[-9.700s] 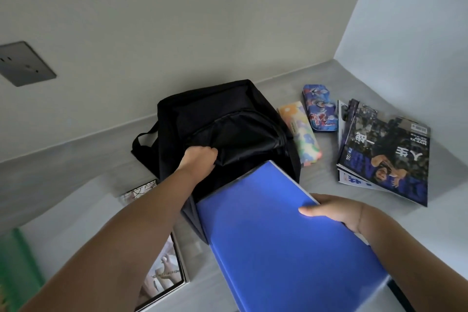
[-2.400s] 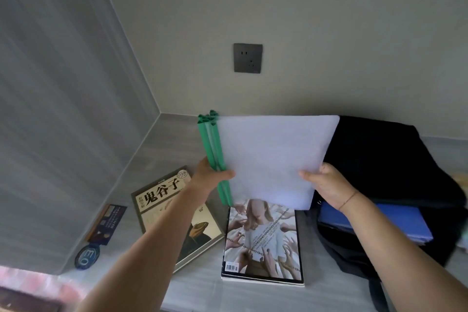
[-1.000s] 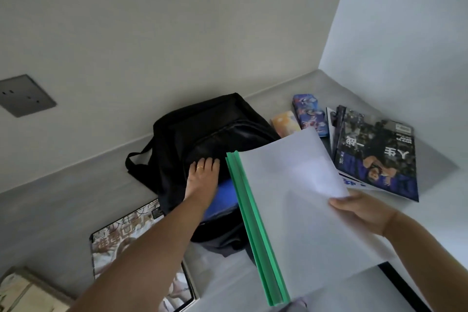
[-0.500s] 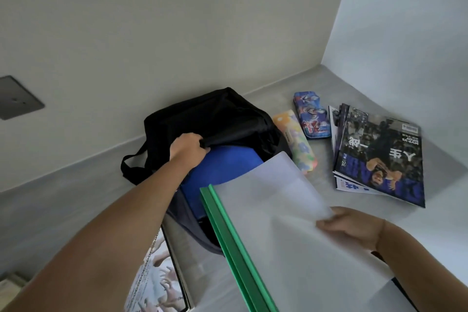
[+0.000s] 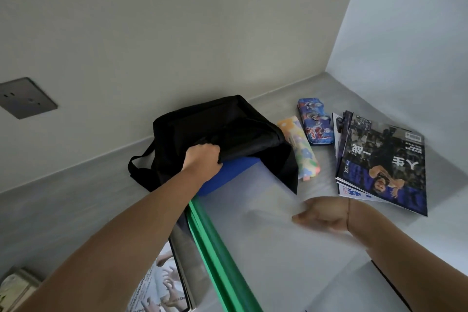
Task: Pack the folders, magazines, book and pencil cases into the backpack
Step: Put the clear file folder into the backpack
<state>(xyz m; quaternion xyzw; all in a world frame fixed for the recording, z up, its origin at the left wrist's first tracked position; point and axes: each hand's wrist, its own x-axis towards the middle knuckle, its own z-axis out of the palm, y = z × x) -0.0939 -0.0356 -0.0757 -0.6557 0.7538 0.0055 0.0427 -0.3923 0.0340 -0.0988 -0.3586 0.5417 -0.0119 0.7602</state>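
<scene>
A black backpack (image 5: 228, 129) lies on the grey desk against the wall. My left hand (image 5: 202, 159) grips the upper edge of its opening and holds it up. A blue folder (image 5: 228, 175) sits partly inside. A clear folder with a green spine (image 5: 266, 248) has its far end in the opening, on top of the blue one. My right hand (image 5: 324, 214) rests on the clear folder's right side; it is blurred. Two pencil cases, a pastel one (image 5: 301, 152) and a blue one (image 5: 315, 121), lie right of the bag.
A stack of magazines (image 5: 382, 162) lies at the right near the corner wall. Another magazine (image 5: 162, 284) lies at the lower left under my left arm, and a book (image 5: 15, 289) shows at the bottom left edge. A wall socket (image 5: 25, 97) is at the left.
The clear green-spined folder has slid forward, so its far end now lies inside the backpack opening over the blue folder. My left hand keeps lifting the bag's edge.
</scene>
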